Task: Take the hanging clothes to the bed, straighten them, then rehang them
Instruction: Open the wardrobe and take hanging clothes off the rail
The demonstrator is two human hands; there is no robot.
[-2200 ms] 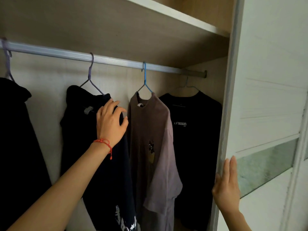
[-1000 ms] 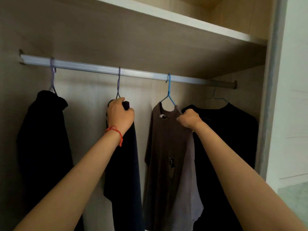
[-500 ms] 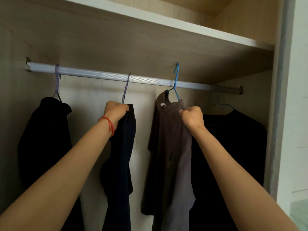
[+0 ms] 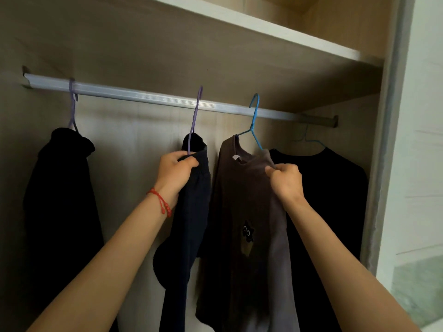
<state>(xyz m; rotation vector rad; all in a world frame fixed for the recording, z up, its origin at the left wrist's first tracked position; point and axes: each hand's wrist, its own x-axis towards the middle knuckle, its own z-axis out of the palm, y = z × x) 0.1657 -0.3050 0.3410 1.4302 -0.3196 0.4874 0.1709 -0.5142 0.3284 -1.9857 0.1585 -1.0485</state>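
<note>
1. Wardrobe interior fills the view, with a silver rail (image 4: pixel 148 95) running below a wooden shelf (image 4: pixel 263 27).
2. Four garments hang along the rail: a black one (image 4: pixel 60 200) at far left on a purple hanger (image 4: pixel 72 104), then a navy garment (image 4: pixel 189 224), a brown T-shirt (image 4: pixel 242 200), and a black T-shirt (image 4: pixel 328 200) at far right.
3. The left hand (image 4: pixel 176 172), with a red string bracelet (image 4: pixel 161 202) on its wrist, grips the top of the navy garment, fingers curled round the cloth at the base of its purple hanger (image 4: pixel 194 116). That hook crosses the rail; whether it bears on it I cannot tell.
4. The right hand (image 4: pixel 286 179) pinches the brown T-shirt at its right shoulder, fingers closed tight on the fabric.
5. The brown T-shirt's blue hanger (image 4: pixel 254 121) is tilted, its hook level with the rail.
6. A small cartoon print (image 4: pixel 247 233) shows on the brown T-shirt's chest.
7. A white sliding door (image 4: pixel 422 140) stands at the right edge.
</note>
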